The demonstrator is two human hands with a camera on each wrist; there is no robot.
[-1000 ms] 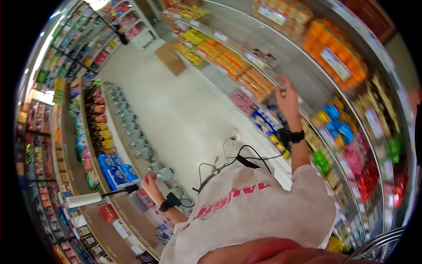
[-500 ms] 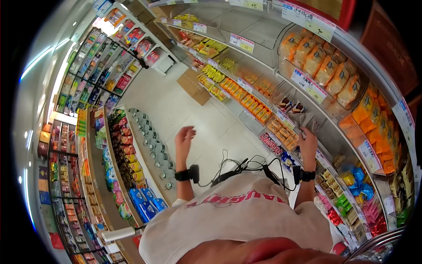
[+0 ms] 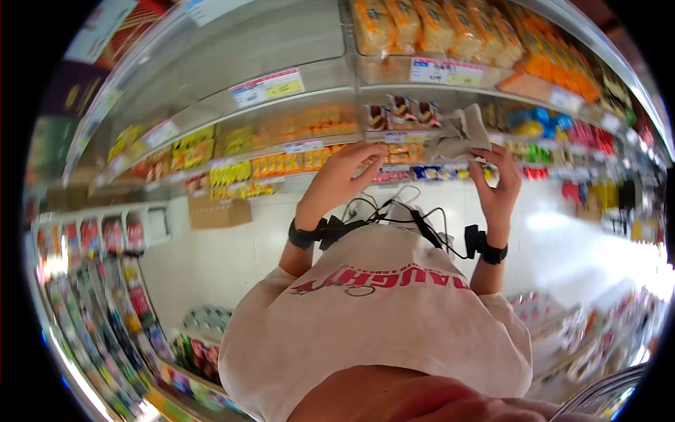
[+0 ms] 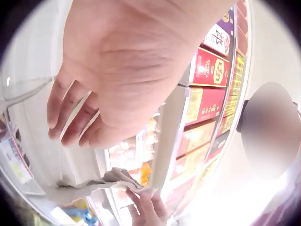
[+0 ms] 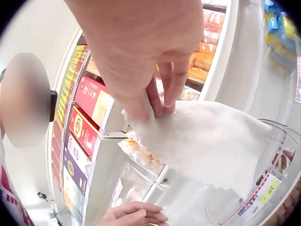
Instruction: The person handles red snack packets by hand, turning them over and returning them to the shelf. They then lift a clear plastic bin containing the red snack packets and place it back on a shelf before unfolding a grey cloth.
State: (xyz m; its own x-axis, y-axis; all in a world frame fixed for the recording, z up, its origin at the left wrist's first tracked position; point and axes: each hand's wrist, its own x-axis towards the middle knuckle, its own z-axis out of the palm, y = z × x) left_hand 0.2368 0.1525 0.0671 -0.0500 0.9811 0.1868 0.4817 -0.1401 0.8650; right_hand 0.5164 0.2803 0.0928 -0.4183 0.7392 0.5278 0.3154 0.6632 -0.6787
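Observation:
A grey-white cloth (image 3: 460,135) hangs from the right hand (image 3: 498,184) in front of the shelf; thumb and fingers pinch its edge. In the right wrist view the cloth (image 5: 211,141) spreads below the right hand (image 5: 141,56), over a clear shelf bin. The left hand (image 3: 344,176) is left of the cloth, apart from it, fingers relaxed and holding nothing. Seen from the left wrist, the left hand (image 4: 122,66) has its fingers loosely extended, with the cloth (image 4: 117,181) beyond them. Dark round packaged snacks (image 3: 402,109) lie in a bin behind the cloth.
Orange-wrapped bread packs (image 3: 436,27) fill the upper shelf, with a price tag (image 3: 446,72) on its front edge. Red boxes (image 4: 209,68) stand on a shelf in the left wrist view. A cardboard box (image 3: 219,212) sits on the floor; cables (image 3: 394,211) hang at the person's waist.
The view has turned toward the right-hand shelves. The left hand has moved from the opposite shelf side to near the cloth. The right hand has lifted the cloth, now more spread out.

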